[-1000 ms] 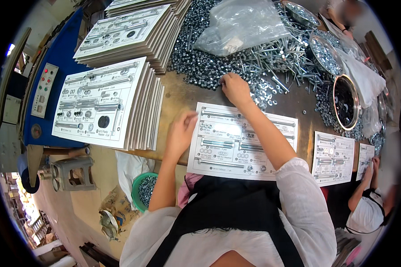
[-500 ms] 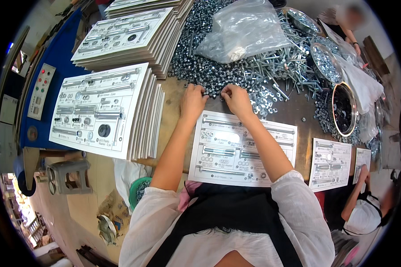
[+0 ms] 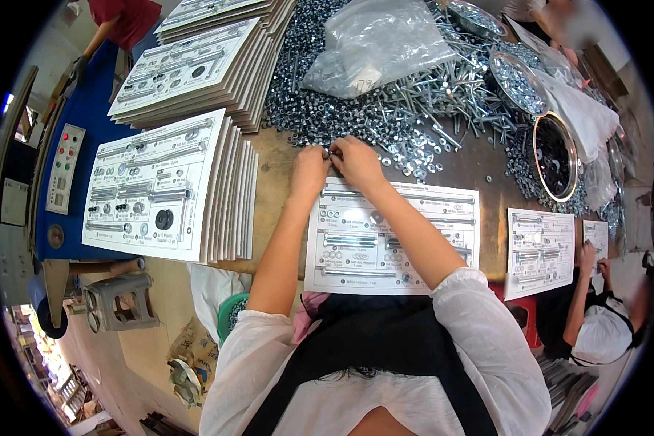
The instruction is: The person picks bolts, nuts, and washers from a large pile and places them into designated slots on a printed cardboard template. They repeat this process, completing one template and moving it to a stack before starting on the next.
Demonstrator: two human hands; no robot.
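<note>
My left hand (image 3: pixel 311 168) is closed in a pinch at the near edge of a heap of small metal nuts (image 3: pixel 298 109). Close against it, my right hand (image 3: pixel 353 161) is pinched too, its fingertips meeting the left ones. Between them shows a small dark metal piece that looks like a nut (image 3: pixel 330 155), partly hidden by the fingers. Below my hands lies a white printed card (image 3: pixel 454 280) with bolts, nuts and washers on it in rows; my right forearm covers part of it. Flat washers (image 3: pixel 414 166) lie loose just right of my right hand.
Stacked hardware cards (image 3: pixel 240 196) stand at the left. A clear plastic bag (image 3: pixel 378 43) rests on the heap, beside loose bolts (image 3: pixel 432 102). Metal bowls, one holding black parts (image 3: pixel 556 156), line the right. Another card (image 3: pixel 539 283) lies right; other people are at the right and far left.
My right hand has moved left, up against my left hand, and both have come slightly back from the nuts. A person in a red top has come into view at the far left.
</note>
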